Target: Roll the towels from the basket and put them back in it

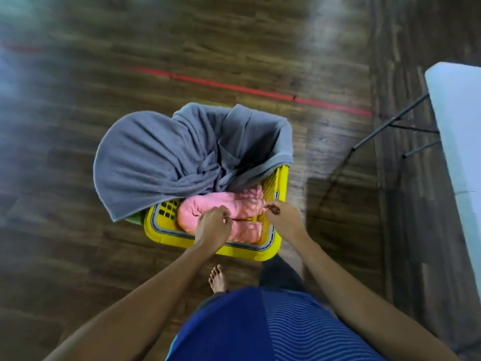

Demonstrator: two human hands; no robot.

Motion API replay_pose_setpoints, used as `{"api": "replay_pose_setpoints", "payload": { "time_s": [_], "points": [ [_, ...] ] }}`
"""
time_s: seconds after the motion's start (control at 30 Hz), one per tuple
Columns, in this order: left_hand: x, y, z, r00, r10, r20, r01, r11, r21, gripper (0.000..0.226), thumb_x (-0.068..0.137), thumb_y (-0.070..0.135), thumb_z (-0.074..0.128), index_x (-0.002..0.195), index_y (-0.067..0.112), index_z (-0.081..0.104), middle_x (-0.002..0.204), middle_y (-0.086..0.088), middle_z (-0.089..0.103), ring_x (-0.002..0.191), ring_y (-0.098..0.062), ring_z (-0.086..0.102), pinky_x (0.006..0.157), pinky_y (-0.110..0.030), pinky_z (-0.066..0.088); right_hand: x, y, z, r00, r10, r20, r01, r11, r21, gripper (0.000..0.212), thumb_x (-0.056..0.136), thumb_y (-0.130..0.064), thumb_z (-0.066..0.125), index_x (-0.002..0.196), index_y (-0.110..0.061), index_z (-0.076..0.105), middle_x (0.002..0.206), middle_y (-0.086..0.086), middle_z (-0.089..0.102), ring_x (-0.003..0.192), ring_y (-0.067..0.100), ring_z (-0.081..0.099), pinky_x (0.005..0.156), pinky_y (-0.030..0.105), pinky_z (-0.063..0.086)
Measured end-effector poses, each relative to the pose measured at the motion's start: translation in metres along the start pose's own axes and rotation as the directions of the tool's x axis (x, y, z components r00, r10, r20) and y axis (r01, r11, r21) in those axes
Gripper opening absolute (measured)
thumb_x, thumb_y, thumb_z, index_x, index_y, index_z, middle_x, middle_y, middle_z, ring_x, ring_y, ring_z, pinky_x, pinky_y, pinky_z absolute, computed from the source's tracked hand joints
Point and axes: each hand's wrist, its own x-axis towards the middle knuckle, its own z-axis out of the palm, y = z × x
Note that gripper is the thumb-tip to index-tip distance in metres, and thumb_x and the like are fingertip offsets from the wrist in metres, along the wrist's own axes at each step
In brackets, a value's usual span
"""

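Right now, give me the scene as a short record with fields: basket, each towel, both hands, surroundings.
basket: yellow basket standing on the wood floor
grey towel: grey towel unrolled, draped over the basket's far and left rim
pink towel: pink towel bunched inside the basket, near side
left hand: left hand closed, pinching the pink towel
right hand: right hand pinching the pink towel's edge
surroundings: white folding table at right; red floor line beyond the basket

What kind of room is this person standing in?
Probably a big indoor hall or activity room, though I can't be sure. It has a dark wood-plank floor with a red tape line across it, and a white folding table on thin black metal legs stands at the side.
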Motion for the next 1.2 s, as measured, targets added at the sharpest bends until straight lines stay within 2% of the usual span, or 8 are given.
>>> {"api": "replay_pose_setpoints", "payload": {
  "time_s": [0.13,0.27,0.37,0.53,0.7,0.97,1.1,1.2],
  "points": [
    [0.026,0.038,0.017,0.999,0.037,-0.012,-0.037,0.999,-0.032,0.019,0.086,0.021,0.051,0.093,0.015,0.068,0.098,-0.009,0.071,0.096,-0.032,0.063,0.082,-0.039,0.048,0.038,0.014,-0.035,1.0,-0.025,-0.014,0.025,0.999,-0.033,0.015,0.088,-0.016,0.059,0.099,-0.021,0.068,0.077,-0.012,0.058,0.083,0.015,0.058,0.071,0.027,0.039],
    [0.065,0.078,0.041,0.999,0.03,-0.029,-0.032,0.997,-0.077,0.018,0.084,0.017,0.051,0.092,0.019,0.068,0.093,-0.009,0.069,0.093,-0.031,0.063,0.081,-0.039,0.049,0.091,0.019,-0.068,0.995,-0.095,-0.011,0.093,0.987,-0.132,0.026,0.087,-0.013,0.058,0.111,-0.015,0.068,0.104,0.006,0.069,0.099,0.024,0.062,0.084,0.033,0.046],
    [0.104,0.112,0.062,0.995,-0.046,-0.084,0.036,0.992,-0.117,0.015,0.086,0.016,0.052,0.087,0.019,0.066,0.093,-0.008,0.066,0.093,-0.029,0.061,0.082,-0.041,0.049,0.148,0.024,-0.091,0.976,-0.215,0.027,0.216,0.956,-0.2,0.031,0.085,-0.008,0.057,0.116,-0.009,0.064,0.111,0.015,0.064,0.107,0.033,0.057,0.089,0.035,0.04],
    [0.154,0.155,0.091,0.983,-0.136,-0.126,0.116,0.981,-0.154,0.038,0.092,0.011,0.045,0.127,0.012,0.06,0.125,-0.011,0.061,0.117,-0.03,0.053,0.102,-0.036,0.037,0.22,0.029,-0.11,0.909,-0.324,0.263,0.398,0.863,-0.312,0.038,0.089,-0.013,0.058,0.127,-0.008,0.059,0.126,0.015,0.056,0.115,0.033,0.052,0.095,0.034,0.037],
    [0.176,0.175,0.107,0.962,-0.244,-0.124,0.216,0.956,-0.2,0.041,0.093,0.011,0.05,0.134,0.013,0.056,0.123,-0.011,0.059,0.115,-0.03,0.054,0.099,-0.036,0.04,0.241,0.039,-0.112,0.843,-0.362,0.397,0.479,0.842,-0.249,0.033,0.087,-0.016,0.057,0.119,-0.019,0.063,0.114,0.008,0.06,0.101,0.025,0.056,0.083,0.034,0.044],
    [0.183,0.176,0.108,0.96,-0.166,-0.226,0.165,0.986,-0.022,0.021,0.085,0.012,0.054,0.105,0.016,0.06,0.101,-0.01,0.052,0.097,-0.035,0.051,0.079,-0.048,0.047,0.241,0.044,-0.112,0.877,-0.367,0.311,0.415,0.904,-0.104,0.013,0.087,-0.028,0.067,0.09,-0.016,0.064,0.086,0.0,0.065,0.08,0.016,0.059,0.07,0.033,0.044],
    [0.185,0.172,0.107,0.969,-0.08,-0.236,0.091,0.995,0.038,0.008,0.086,0.016,0.059,0.094,0.017,0.057,0.099,-0.005,0.054,0.098,-0.03,0.049,0.076,-0.04,0.04,0.244,0.049,-0.109,0.891,-0.34,0.302,0.388,0.914,-0.118,0.015,0.085,-0.024,0.068,0.096,-0.014,0.069,0.094,0.004,0.065,0.089,0.02,0.06,0.076,0.031,0.045],
    [0.182,0.17,0.101,0.969,-0.035,-0.243,0.028,0.999,-0.033,0.007,0.087,0.02,0.06,0.092,0.017,0.057,0.094,-0.002,0.057,0.098,-0.026,0.05,0.081,-0.034,0.029,0.243,0.048,-0.113,0.87,-0.375,0.32,0.423,0.901,-0.094,0.02,0.083,-0.035,0.068,0.098,-0.023,0.073,0.098,0.0,0.066,0.093,0.016,0.059,0.081,0.034,0.048]
  ]
}}
